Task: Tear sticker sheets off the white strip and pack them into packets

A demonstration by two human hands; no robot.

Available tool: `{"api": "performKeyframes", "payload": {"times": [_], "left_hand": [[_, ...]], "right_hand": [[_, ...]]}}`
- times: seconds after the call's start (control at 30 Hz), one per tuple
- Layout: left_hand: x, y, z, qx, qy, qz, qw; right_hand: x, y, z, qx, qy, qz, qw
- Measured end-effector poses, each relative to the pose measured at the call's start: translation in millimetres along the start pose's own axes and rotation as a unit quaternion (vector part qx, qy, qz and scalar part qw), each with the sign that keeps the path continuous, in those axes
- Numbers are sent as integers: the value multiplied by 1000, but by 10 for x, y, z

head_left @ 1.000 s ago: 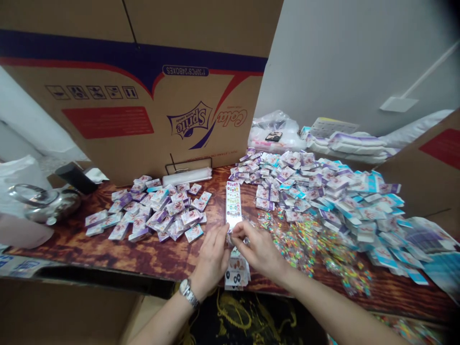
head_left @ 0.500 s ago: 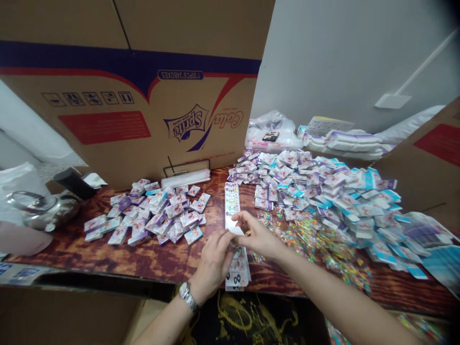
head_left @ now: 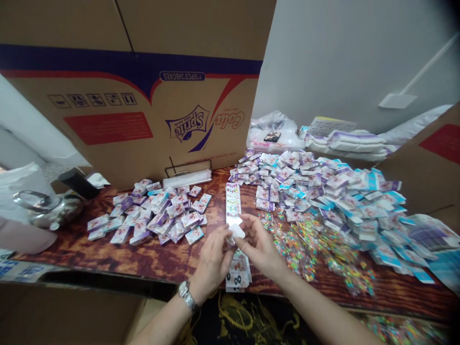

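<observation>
While both hands work at the near edge of the table, the step in hand appears to be the handling of a white tab [head_left: 237, 231] at the lower end of a sticker strip [head_left: 233, 203]; the strip lies lengthwise on a wood-grain table top [head_left: 68, 235], and the tab sits between the hands. The left hand [head_left: 212, 266], which wears a steel wristwatch [head_left: 185, 294], has its fingers pressed together, their tips at the tab's left edge; whether they pinch it cannot be determined. The right hand [head_left: 258, 247] is spread, thumb and fingers apart, on the tab's right side; no pinch is visible. A stack of printed cards [head_left: 237, 273] lies just below the hands; loose printed cards [head_left: 154, 215] lie to the left, and a larger heap of printed packets [head_left: 316, 191] lies to the right. In this judgement, the next move calls for a firm thumb-and-finger hold on the tab; the strip must remain flat.
</observation>
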State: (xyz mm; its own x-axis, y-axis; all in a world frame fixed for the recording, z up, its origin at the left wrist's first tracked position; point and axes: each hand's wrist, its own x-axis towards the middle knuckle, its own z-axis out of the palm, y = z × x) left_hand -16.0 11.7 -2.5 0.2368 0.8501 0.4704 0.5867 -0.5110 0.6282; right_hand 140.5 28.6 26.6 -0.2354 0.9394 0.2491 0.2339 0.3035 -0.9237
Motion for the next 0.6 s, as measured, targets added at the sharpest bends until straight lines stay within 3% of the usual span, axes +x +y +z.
{"api": "performKeyframes", "payload": {"times": [0.23, 0.5, 0.6], "left_hand": [[-4, 5, 5, 42, 18, 16, 999], [-16, 0, 68, 48, 39, -17, 998], [-9, 16, 75, 65, 29, -21, 997]], "right_hand": [[-23, -123, 6, -76, 0, -76, 994], [58, -62, 63, 20, 14, 44, 999], [58, -108, 85, -35, 31, 22, 999]]}}
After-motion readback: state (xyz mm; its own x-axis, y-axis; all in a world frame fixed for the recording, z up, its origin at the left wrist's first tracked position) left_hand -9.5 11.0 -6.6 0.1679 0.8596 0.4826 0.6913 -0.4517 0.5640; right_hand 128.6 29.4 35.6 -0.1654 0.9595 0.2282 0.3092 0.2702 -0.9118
